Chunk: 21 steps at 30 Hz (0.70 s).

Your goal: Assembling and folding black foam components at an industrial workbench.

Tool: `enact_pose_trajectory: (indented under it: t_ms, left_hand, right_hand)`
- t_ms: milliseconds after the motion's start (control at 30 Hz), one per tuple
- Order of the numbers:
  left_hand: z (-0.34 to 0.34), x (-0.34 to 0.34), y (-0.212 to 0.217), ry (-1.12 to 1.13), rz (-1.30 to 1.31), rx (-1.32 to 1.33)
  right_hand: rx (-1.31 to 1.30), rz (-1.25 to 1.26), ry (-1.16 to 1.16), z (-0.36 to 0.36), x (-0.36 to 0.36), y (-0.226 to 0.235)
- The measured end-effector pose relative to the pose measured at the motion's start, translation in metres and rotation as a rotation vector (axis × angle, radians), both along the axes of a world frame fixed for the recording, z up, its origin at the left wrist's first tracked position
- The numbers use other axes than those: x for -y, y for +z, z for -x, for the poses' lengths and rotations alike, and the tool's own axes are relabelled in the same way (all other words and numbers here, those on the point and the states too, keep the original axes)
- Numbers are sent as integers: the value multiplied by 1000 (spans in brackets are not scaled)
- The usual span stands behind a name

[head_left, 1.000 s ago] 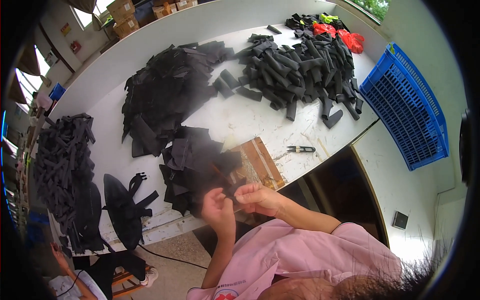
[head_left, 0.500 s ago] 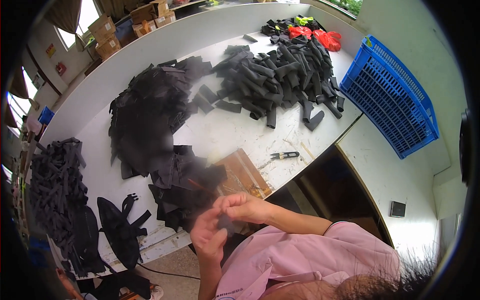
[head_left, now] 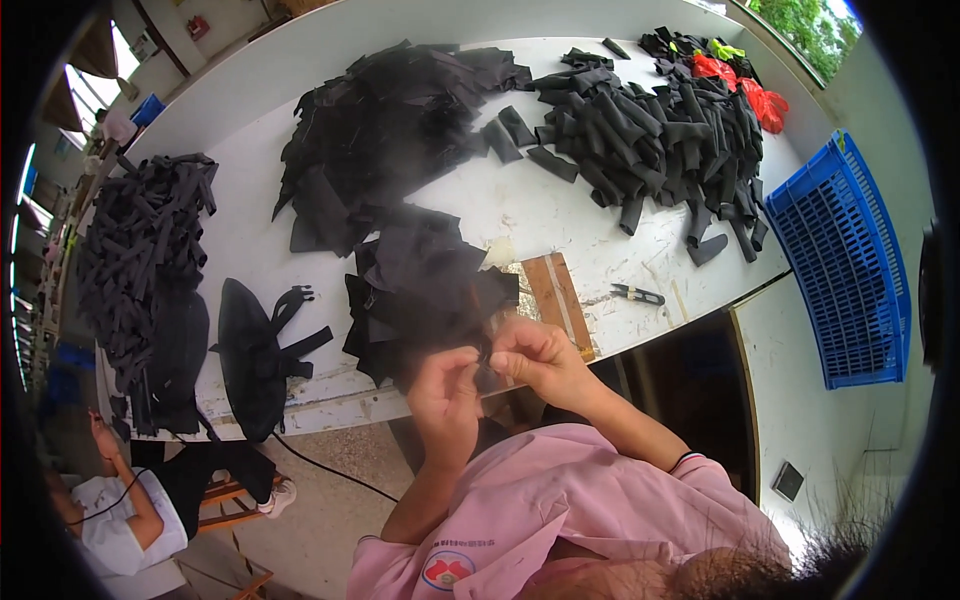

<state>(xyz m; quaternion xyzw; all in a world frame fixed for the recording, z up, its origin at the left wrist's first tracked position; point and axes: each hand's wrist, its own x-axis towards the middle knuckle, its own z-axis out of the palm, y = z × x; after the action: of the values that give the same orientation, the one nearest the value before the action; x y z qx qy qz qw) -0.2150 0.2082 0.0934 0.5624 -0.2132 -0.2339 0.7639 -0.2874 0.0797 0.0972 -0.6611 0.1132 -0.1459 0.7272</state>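
My left hand (head_left: pixel 446 394) and my right hand (head_left: pixel 541 362) are close together at the table's near edge, each with thumb and fingers pinched. Between them is a small dark piece of fabric (head_left: pixel 486 374), partly hidden by the fingers and blurred. Just beyond my hands lies a stack of flat black fabric pieces (head_left: pixel 410 285). A brown board (head_left: pixel 556 300) with a pale strip lies beside that stack, past my right hand. Farther right on the table is a pair of black-handled thread snips (head_left: pixel 638 294).
Flat black fabric (head_left: pixel 385 130) and rolled black tubes (head_left: pixel 640 130) are heaped behind. At left are black strips (head_left: pixel 150 260) and a black strapped item (head_left: pixel 250 360). A blue crate (head_left: pixel 840 260) stands right, near red bags (head_left: pixel 765 105). Another person (head_left: pixel 130 520) sits lower left.
The view has swung left, bringing another person into sight. My hands have gone from overlapping to side by side, fingertips meeting at the small dark fabric piece.
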Motion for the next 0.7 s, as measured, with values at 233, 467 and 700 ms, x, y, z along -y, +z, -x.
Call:
enact_pose_trajectory:
  t_ms: [233, 467, 700]
  left_hand:
    - [-40, 13, 40, -488, 645, -704]
    - [-69, 37, -4, -544, 547, -969]
    - [-74, 37, -14, -406, 836, -1354]
  right_hand:
    - [120, -50, 95, -25, 19, 60]
    - [-149, -411, 148, -53, 44, 12]
    - [-111, -363, 167, -62, 50, -2]
